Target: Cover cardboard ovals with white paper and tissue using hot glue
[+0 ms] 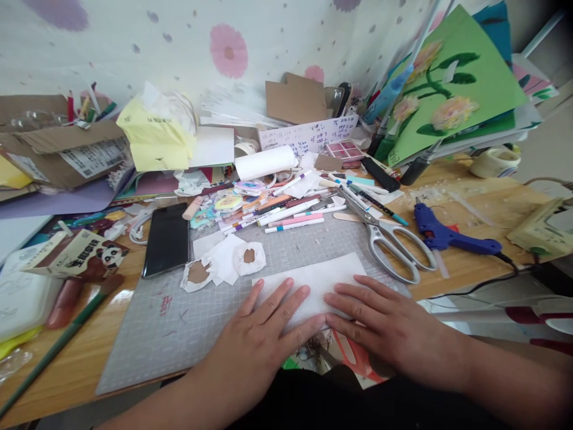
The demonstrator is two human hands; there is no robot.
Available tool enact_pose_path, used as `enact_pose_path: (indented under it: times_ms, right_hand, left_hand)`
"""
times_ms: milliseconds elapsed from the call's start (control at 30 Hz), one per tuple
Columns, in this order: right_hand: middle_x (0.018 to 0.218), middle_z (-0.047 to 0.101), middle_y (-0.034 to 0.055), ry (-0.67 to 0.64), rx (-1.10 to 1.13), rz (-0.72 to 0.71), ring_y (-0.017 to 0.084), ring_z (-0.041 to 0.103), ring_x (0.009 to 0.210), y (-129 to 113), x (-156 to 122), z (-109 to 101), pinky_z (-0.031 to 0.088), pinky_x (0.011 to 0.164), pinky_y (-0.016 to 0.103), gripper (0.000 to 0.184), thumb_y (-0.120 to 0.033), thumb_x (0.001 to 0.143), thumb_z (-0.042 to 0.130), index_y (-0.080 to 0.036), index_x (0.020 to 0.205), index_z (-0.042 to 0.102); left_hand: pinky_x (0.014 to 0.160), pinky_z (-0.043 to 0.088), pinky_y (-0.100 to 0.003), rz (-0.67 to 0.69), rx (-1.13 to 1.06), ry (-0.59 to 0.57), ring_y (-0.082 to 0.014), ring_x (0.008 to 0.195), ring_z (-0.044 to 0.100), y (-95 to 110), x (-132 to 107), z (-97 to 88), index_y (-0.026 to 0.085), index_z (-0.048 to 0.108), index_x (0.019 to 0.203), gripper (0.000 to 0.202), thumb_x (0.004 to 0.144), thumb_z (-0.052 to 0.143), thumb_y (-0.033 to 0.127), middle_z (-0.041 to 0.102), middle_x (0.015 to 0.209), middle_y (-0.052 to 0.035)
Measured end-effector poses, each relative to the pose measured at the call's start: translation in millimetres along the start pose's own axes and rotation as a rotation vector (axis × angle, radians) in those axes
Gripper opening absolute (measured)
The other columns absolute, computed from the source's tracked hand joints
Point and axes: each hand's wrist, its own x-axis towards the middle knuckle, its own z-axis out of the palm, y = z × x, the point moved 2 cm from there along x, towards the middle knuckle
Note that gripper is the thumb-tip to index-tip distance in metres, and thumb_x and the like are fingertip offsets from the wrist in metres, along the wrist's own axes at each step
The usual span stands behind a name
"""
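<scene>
A folded white paper towel (313, 278) lies at the front edge of the grey cutting mat (165, 322). Flat on its left half rests my left hand (273, 325), fingers spread. My right hand (380, 316) lies on the right half with its fingers stretched out, and the two thumbs nearly meet at the near edge. Just beyond my left hand are torn white paper pieces (224, 257), two of them with brown patches. To the right of the towel, silver scissors (394, 239) lie with their handles toward me.
Markers (295, 218) are heaped behind the towel, near a white paper roll (266, 162). A black phone (166, 239) and a small panda box (85, 254) lie left. On the right are a blue glue gun (452, 233) with a cord and a green flower picture (456, 89).
</scene>
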Motion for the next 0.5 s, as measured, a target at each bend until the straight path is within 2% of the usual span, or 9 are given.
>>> enact_pose_path:
  times_ms: [67,200,300,500]
  right_hand:
    - [0.146,0.039,0.0033,-0.039,-0.054,-0.019,0.027,0.035,0.131,2,-5,5,0.028,0.106,0.05,0.053,-0.016,0.091,0.043,-0.022,0.142,0.031]
    - [0.153,0.022,0.0052,-0.047,-0.14,-0.059,0.028,0.02,0.138,3,-14,14,0.009,0.111,0.05,0.061,-0.014,0.088,0.042,-0.017,0.145,0.022]
    - [0.153,0.023,0.0054,-0.04,-0.159,-0.044,0.027,0.019,0.138,4,-21,14,0.001,0.111,0.05,0.06,-0.011,0.087,0.039,-0.016,0.145,0.024]
    - [0.149,0.032,0.0061,-0.042,-0.17,0.039,0.024,0.024,0.137,6,-21,10,0.005,0.112,0.048,0.054,-0.012,0.089,0.039,-0.014,0.142,0.03]
  left_hand:
    - [0.103,0.029,-0.056,-0.007,0.037,0.014,-0.0299,0.137,0.024,-1,-4,1.6,0.036,0.018,0.144,0.067,0.087,0.04,0.006,0.025,0.152,-0.0027]
    - [0.108,0.022,-0.052,-0.003,0.116,0.056,-0.0275,0.139,0.02,-3,-13,7.2,0.034,0.021,0.144,0.067,0.086,0.04,0.006,0.021,0.153,0.0012]
    - [0.109,0.021,-0.052,0.013,0.147,0.084,-0.0276,0.138,0.021,-4,-18,10.0,0.031,0.026,0.143,0.063,0.086,0.041,0.007,0.024,0.152,0.0007]
    - [0.106,0.031,-0.049,0.045,0.151,0.161,-0.0302,0.136,0.026,-7,-24,11.6,0.025,0.035,0.14,0.054,0.088,0.047,0.014,0.036,0.147,-0.0021]
